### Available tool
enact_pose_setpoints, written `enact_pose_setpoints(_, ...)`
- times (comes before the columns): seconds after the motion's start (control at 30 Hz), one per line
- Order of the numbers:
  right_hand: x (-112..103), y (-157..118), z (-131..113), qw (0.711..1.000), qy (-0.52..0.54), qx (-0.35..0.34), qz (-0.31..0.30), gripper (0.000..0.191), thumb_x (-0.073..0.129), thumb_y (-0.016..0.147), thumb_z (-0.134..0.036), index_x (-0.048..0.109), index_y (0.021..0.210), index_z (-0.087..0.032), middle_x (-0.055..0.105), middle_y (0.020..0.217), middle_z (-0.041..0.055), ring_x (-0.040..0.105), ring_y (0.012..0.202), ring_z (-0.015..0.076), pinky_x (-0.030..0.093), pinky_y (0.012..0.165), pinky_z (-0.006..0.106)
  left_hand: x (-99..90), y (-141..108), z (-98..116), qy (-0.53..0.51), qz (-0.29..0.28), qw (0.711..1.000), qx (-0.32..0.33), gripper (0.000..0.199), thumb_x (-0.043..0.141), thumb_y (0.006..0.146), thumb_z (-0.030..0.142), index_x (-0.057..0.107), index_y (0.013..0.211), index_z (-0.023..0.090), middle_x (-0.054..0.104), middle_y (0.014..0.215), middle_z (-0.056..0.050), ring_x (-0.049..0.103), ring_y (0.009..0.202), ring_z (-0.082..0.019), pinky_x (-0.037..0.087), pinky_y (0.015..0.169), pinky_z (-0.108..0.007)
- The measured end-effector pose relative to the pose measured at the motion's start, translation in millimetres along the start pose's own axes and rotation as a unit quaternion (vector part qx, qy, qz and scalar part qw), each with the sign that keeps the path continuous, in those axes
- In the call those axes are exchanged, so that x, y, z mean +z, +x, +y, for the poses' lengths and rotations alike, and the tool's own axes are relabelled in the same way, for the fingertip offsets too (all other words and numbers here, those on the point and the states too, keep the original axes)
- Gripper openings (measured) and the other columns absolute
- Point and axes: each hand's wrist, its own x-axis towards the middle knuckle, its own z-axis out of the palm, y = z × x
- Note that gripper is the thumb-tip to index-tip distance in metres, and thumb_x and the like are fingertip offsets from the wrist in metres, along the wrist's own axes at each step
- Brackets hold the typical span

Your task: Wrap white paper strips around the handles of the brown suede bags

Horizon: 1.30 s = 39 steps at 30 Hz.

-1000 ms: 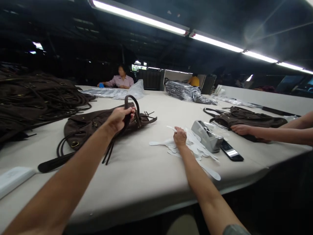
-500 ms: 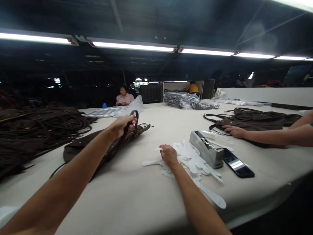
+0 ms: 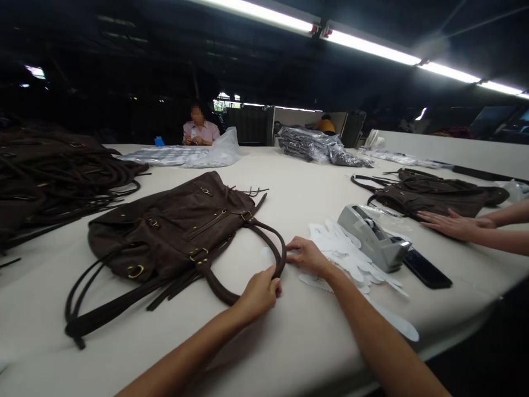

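Observation:
A dark brown handbag (image 3: 173,220) with brass-coloured rings and a zip lies flat on the table, its handles toward me. My left hand (image 3: 259,292) is closed round the end of the handle loop (image 3: 283,242). Just right of that loop is my right hand (image 3: 308,256), its fingers pinched at the handle's outer edge. A pale strip tip (image 3: 266,253) shows inside the loop, in line with these fingers, which mostly hide the strip. Beside my right wrist lies a loose pile of white shaped strips (image 3: 347,256).
A grey tape dispenser (image 3: 372,237) and a black phone (image 3: 427,268) stand right of the strips. More brown bags (image 3: 53,176) are heaped at left. A co-worker's hands (image 3: 454,223) rest by another brown bag (image 3: 433,193). Plastic-wrapped goods (image 3: 309,144) lie at the back.
The handbag now lies flat with its handles drawn toward the right. My left hand has come down and right with the handle. My right hand has moved from the strip pile to the loop.

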Motion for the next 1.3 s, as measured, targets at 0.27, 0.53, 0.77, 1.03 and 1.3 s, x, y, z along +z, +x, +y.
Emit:
enact_pose_setpoints(0.27,-10.6,-1.3,-17.4,0.982,-0.01,0.039,0.186,0.011,0.07,0.074,-0.029,0.069,0.08,-0.019,0.066,0.079,0.0017,0.059,0.078,0.018,0.044,0.079,0.029,-25.8,-20.8,3.9,-0.054,-0.023,0.998,0.002,0.02,0.049,0.082,0.036,0.057,0.081,0.017,0.056,0.068,0.0,0.047,0.052,-0.011,0.033,0.051,-0.022)
enact_pose_setpoints(0.53,4.8,-10.0,-58.8,0.985,-0.011,0.012,0.17,0.032,0.048,0.093,-0.043,0.07,0.089,-0.02,0.054,0.06,-0.0016,0.049,0.059,0.0142,0.04,0.063,0.026,-53.9,-25.4,20.9,-0.307,0.024,0.95,0.044,0.054,0.071,0.073,0.04,0.057,0.117,0.012,0.055,0.074,0.001,0.042,0.056,-0.008,0.031,0.054,-0.022)
enact_pose_setpoints(0.77,4.3,-17.8,-86.8,0.954,0.296,0.043,-0.026,0.038,0.059,0.084,-0.036,0.056,0.116,-0.016,0.069,0.094,0.0069,0.055,0.067,0.0127,0.044,0.063,0.026,-56.0,-32.8,28.8,-0.359,0.082,0.929,0.029,0.056,0.067,0.075,0.055,0.06,0.109,0.011,0.049,0.063,0.004,0.036,0.047,-0.005,0.025,0.046,-0.019)
enact_pose_setpoints(1.03,36.4,-10.7,-93.9,0.936,0.286,0.127,-0.161,0.027,0.079,0.064,-0.035,0.065,0.065,-0.012,0.062,0.057,0.002,0.046,0.049,0.0087,0.033,0.048,0.023,-42.2,-30.0,18.8,-0.209,0.084,0.971,0.075,0.049,0.061,0.076,0.063,0.06,0.078,0.014,0.046,0.053,0.004,0.035,0.042,-0.005,0.02,0.04,-0.018)
enact_pose_setpoints(1.3,54.0,-10.9,-98.5,0.872,0.471,0.094,-0.093,0.03,0.083,0.061,-0.036,0.063,0.068,-0.014,0.054,0.06,-0.0014,0.042,0.055,0.0087,0.031,0.054,0.024,-37.0,-30.4,11.3,-0.067,0.143,0.984,0.086,0.051,0.05,0.083,0.065,0.056,0.066,0.017,0.047,0.045,0.004,0.036,0.038,-0.008,0.025,0.04,-0.02)
